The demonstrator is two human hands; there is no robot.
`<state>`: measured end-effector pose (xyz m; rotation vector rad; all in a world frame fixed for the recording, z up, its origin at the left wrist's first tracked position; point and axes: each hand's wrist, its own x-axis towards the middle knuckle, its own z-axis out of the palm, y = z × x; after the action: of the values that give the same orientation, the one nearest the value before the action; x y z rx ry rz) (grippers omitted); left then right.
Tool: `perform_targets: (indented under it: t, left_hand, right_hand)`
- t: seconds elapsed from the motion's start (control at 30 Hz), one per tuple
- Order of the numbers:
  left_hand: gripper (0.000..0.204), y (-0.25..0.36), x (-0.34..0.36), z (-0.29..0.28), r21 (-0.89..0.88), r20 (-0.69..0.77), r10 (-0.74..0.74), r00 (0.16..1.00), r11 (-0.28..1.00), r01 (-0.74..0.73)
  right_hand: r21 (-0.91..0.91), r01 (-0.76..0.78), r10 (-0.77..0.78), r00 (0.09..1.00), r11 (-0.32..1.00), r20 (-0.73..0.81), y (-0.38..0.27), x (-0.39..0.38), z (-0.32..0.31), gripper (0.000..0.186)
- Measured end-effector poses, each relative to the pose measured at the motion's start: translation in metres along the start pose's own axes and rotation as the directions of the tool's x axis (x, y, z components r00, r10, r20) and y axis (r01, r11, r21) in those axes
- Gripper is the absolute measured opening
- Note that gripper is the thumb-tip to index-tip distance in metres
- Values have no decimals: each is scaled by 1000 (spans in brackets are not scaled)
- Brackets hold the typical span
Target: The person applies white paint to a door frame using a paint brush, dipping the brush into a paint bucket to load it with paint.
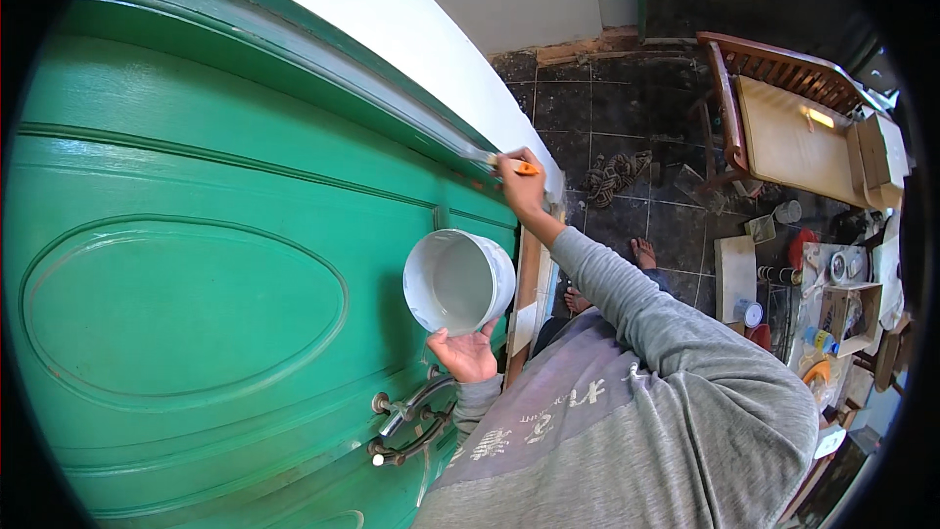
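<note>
Two hands are occupied. A white round plastic bucket [502,272] is held by the left hand [468,358], thumb and fingers wrapped round its lower side. Bucket mouth is tipped toward the camera; interior is pale, fill level can't be read. A pale-handled paintbrush with an orange end [526,168] is clamped in the fingers of the right hand [522,188], above and right of the left hand, bristles pointing left at a narrow pale grey-green moulded strip [323,69]. Bristle contact can't be confirmed.

For a clean edge: brush best loaded lightly, wiped on the bucket rim, drawn along the strip's length. Light, even pressure advised; bristles should be held off the smooth white wall [411,39] just beyond the right hand. Bucket should be brought nearer under the bristles: bare door lies between, so drips could be caught by the glossy green panelled door [196,304] left of both hands. Bucket tilt should be limited in case of spills. Sleeve clearance to be watched at the curved black-and-silver door handle [421,407], just below the left hand. Farther right of the right hand, a crumpled patterned cloth [615,176] is seen on the dark tiled floor [617,108].
</note>
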<state>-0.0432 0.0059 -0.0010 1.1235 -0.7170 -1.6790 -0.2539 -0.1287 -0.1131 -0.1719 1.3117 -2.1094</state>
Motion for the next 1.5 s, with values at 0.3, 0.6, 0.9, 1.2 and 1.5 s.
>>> perform_targets:
  t: [0.3,0.6,0.9,1.2,1.5]
  left_hand:
    - [68,3,1,-1,11,-3,5,1000,1000,-5]
    - [68,3,3,-2,-30,-9,27,1000,999,-27]
    - [65,6,6,1,-57,15,-8,1000,998,8]
    - [70,5,5,-4,13,-5,0,1000,1000,0]
    - [64,6,8,5,-108,35,22,999,994,-18]
  right_hand:
    - [-284,177,-187,982,942,-8,-85,8,65,20]
    - [214,170,-237,909,962,342,-162,-16,82,23]
    - [-286,-158,126,984,945,-128,61,15,-46,23]
    - [-266,189,-185,982,945,40,-62,7,43,23]
    - [32,52,-58,970,998,237,-77,14,22,21]
